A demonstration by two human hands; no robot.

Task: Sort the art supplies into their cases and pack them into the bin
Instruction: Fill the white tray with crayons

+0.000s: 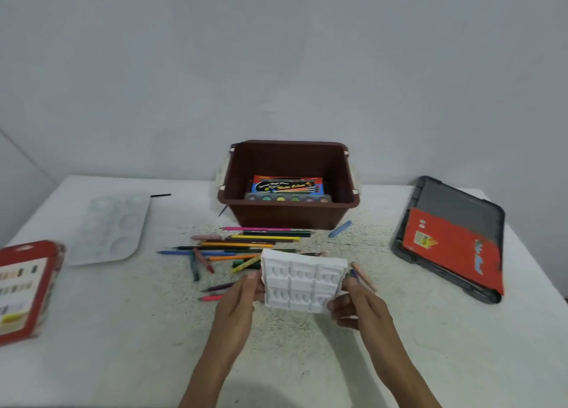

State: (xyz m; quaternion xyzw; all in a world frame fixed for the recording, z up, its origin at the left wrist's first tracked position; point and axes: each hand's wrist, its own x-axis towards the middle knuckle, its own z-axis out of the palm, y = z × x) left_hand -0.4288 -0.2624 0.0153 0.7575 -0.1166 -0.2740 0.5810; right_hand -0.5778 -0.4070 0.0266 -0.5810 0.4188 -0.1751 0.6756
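Both hands hold a white moulded plastic tray (302, 280) with rows of slots, lifted and tilted above the table. My left hand (242, 297) grips its left edge. My right hand (353, 303) grips its right edge and also holds a few crayons (362, 273) that stick out behind it. Loose coloured pencils and crayons (246, 247) lie scattered on the table behind the tray. The brown bin (289, 213) stands at the back centre, with a watercolour box and a paint set (287, 189) inside.
A red case (24, 287) lies at the left edge beside a white paint palette (113, 226). On the right rests the dark bin lid (461, 210) with a red packet (455, 247) on it. A blue crayon (339, 229) lies right of the bin.
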